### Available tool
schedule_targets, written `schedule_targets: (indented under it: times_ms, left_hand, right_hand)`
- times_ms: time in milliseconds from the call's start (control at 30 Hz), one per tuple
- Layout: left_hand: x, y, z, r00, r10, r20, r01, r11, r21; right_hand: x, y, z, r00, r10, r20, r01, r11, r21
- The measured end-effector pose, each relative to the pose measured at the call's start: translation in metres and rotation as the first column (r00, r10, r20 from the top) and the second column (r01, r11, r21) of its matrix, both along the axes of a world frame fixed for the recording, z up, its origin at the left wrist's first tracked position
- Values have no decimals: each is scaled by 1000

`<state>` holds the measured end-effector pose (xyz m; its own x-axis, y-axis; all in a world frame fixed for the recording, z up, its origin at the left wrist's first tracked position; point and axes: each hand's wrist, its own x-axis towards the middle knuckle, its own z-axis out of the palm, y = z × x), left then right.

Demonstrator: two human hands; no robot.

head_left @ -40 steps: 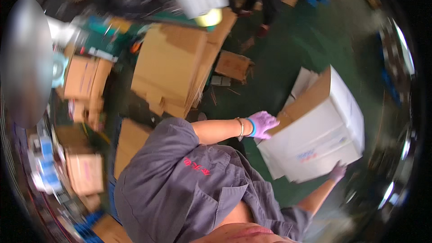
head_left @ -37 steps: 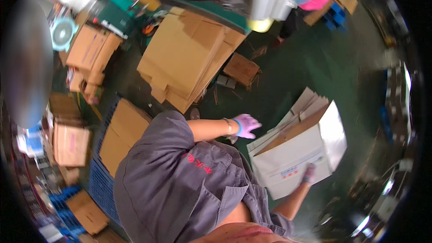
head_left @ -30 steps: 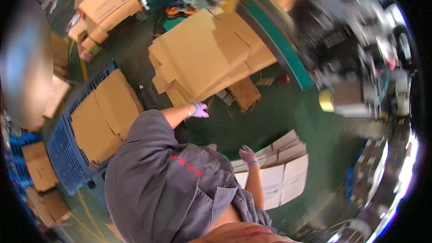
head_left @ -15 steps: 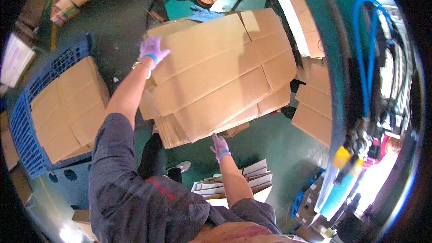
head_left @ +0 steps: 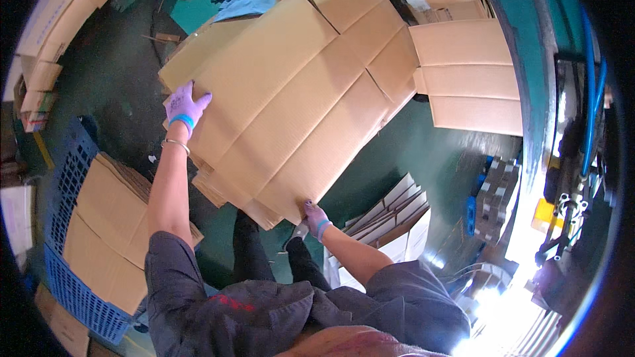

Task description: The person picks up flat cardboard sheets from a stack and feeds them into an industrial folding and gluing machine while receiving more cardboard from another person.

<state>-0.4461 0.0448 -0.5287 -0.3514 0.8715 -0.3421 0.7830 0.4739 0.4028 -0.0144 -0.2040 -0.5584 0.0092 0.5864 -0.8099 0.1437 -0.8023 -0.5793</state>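
Observation:
A large flattened cardboard box [head_left: 284,99], brown and creased, lies slantwise on top of a pile of similar flat boxes. At its left edge is my left hand [head_left: 187,104] in a purple glove, the thumb apart and resting over the board, the fingers stretched along the edge. My right hand [head_left: 317,219], also gloved, pinches the near corner; its fingertips are partly hidden at the edge. Below the top box, more sheets [head_left: 192,59] stick out on the far left and at the near side.
A blue plastic pallet [head_left: 63,238] with flat cardboard stands at left. White folded cartons [head_left: 397,225] are by my right arm. A blue cloth [head_left: 246,4] lies past the pile. Another flat box [head_left: 469,76] and a machine with blue hoses [head_left: 589,106] are at right.
My view has turned and shifted. The top box now slants more steeply, showing more of the sheets under its far left side. My right hand has closed on the near corner.

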Motion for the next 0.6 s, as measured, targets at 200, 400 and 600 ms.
schedule_targets:
  times_ms: [200,400,600]
  left_hand:
    - [14,-12,17,992,-128,-16,127,991,-39]
    - [50,-17,8,910,-275,-311,343,920,191]
    - [113,-116,46,955,-121,-270,228,882,413]
  right_hand:
    - [0,-68,-19,881,-471,-50,423,830,-365]
    - [-24,-17,16,895,-430,122,445,837,-318]
    - [32,44,11,910,-265,320,257,964,68]
